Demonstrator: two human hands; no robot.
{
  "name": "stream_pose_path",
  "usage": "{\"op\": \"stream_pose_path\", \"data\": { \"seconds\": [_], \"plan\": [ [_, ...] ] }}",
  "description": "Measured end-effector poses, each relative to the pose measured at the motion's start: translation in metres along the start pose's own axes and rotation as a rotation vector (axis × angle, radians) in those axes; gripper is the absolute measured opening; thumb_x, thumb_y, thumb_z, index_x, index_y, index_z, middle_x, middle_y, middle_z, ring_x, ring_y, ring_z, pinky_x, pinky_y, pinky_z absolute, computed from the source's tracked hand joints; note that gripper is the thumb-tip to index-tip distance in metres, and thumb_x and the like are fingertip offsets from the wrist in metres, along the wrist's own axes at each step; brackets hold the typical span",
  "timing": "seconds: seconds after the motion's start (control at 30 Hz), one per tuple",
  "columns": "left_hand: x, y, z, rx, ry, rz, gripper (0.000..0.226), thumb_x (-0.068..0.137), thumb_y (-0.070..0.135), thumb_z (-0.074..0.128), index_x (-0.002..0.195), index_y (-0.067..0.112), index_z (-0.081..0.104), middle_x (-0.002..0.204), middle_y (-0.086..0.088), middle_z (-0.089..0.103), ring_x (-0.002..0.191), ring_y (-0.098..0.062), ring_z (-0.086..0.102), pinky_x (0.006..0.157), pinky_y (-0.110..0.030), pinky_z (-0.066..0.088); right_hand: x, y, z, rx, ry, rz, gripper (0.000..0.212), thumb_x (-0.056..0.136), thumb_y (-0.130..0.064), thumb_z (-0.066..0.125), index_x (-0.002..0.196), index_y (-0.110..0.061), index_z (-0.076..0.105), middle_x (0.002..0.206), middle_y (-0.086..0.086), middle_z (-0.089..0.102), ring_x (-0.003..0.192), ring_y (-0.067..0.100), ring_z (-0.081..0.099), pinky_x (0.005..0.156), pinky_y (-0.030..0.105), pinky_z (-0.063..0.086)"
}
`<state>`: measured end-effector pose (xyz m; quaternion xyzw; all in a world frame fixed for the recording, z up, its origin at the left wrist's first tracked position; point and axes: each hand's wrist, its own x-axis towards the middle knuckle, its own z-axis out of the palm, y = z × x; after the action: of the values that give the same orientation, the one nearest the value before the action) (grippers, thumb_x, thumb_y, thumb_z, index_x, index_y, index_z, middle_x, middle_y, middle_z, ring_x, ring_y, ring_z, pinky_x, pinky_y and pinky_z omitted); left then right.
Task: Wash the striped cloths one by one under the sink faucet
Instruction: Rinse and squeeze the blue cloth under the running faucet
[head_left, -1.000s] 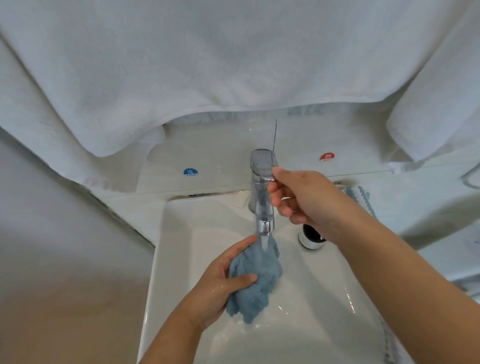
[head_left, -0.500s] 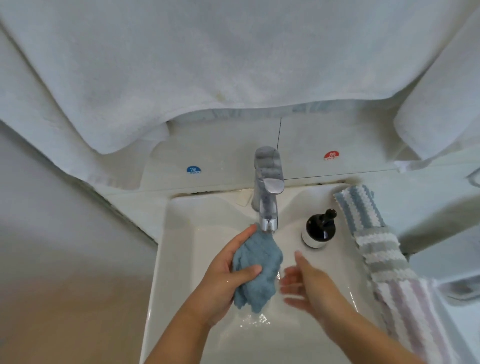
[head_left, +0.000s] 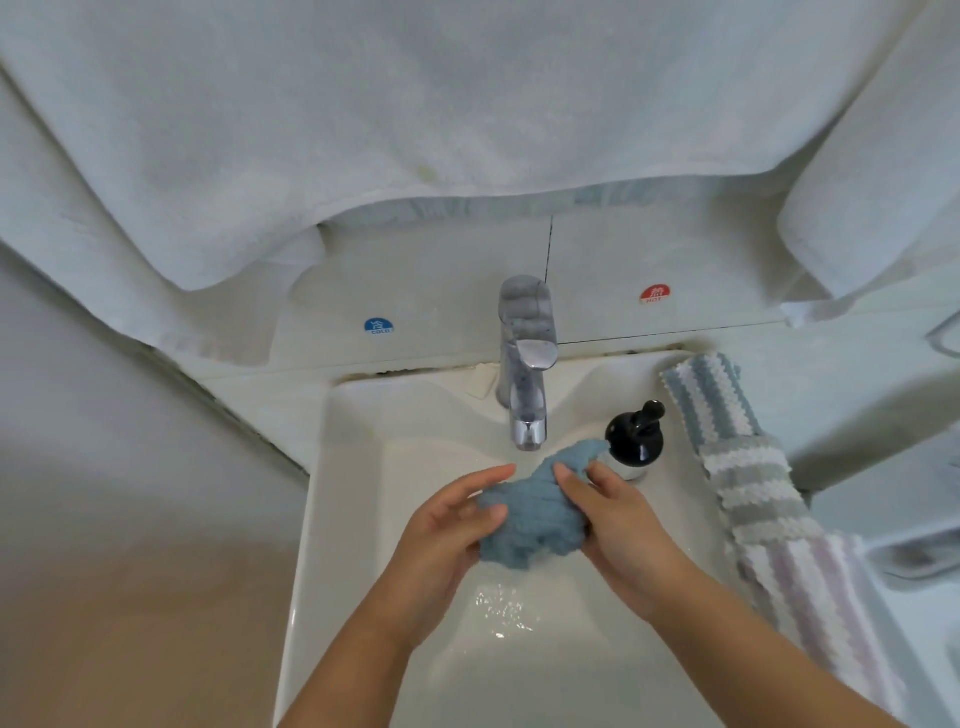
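Observation:
A crumpled blue cloth (head_left: 535, 519) is bunched between both my hands over the white sink basin (head_left: 343, 519), just below the chrome faucet (head_left: 524, 364). My left hand (head_left: 447, 535) grips its left side with thumb on top. My right hand (head_left: 623, 530) grips the right side, fingers curled into the fabric. Striped cloths lie along the sink's right rim: a blue-and-white one (head_left: 706, 400), a grey-and-white one (head_left: 753, 493) and a lilac-and-white one (head_left: 821, 613). Water ripples in the basin under my hands.
A black soap pump bottle (head_left: 636, 434) stands right of the faucet, close to my right hand. Large white towels (head_left: 415, 130) hang above the sink. Cold (head_left: 378, 326) and hot (head_left: 654, 294) stickers mark the back ledge.
My right hand left the faucet handle, came down into the basin and took hold of the blue cloth's right side. The cloth now spreads between both hands.

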<state>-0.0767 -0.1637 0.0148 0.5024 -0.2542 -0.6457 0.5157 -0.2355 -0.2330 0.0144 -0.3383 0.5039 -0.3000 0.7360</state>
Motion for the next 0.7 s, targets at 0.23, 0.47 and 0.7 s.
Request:
{"op": "stream_pose_path", "data": {
  "seconds": [0.23, 0.47, 0.7],
  "plan": [
    [0.005, -0.003, 0.007, -0.147, -0.193, -0.184, 0.059, 0.081, -0.001, 0.064, 0.136, 0.019, 0.055, 0.128, -0.021, 0.062, 0.118, -0.039, 0.060, 0.100, -0.045, 0.050, 0.005, -0.017, -0.011, -0.165, -0.178, 0.050, 0.027, 0.094, -0.026, 0.059, 0.116, -0.011, 0.064, 0.107, 0.011, 0.073, 0.100, 0.025, 0.070, 0.089, 0.039, 0.056],
    [0.007, -0.007, 0.008, -0.092, 0.192, -0.025, 0.046, 0.083, -0.017, 0.058, 0.118, 0.013, 0.066, 0.116, -0.002, 0.071, 0.100, -0.024, 0.071, 0.073, -0.033, 0.060, 0.014, -0.019, -0.026, -0.373, -0.113, 0.050, 0.023, 0.089, -0.027, 0.068, 0.104, -0.010, 0.070, 0.098, 0.005, 0.075, 0.094, 0.021, 0.072, 0.095, 0.040, 0.053],
    [0.008, 0.002, 0.011, 0.114, 0.339, 0.073, 0.041, 0.075, -0.011, 0.074, 0.106, 0.016, 0.071, 0.096, 0.002, 0.075, 0.081, -0.016, 0.073, 0.064, -0.021, 0.055, 0.009, -0.010, -0.024, -0.394, 0.189, -0.134, 0.038, 0.078, -0.013, 0.079, 0.105, -0.021, 0.055, 0.089, 0.005, 0.070, 0.079, 0.016, 0.068, 0.062, 0.013, 0.051]
  ]
}}
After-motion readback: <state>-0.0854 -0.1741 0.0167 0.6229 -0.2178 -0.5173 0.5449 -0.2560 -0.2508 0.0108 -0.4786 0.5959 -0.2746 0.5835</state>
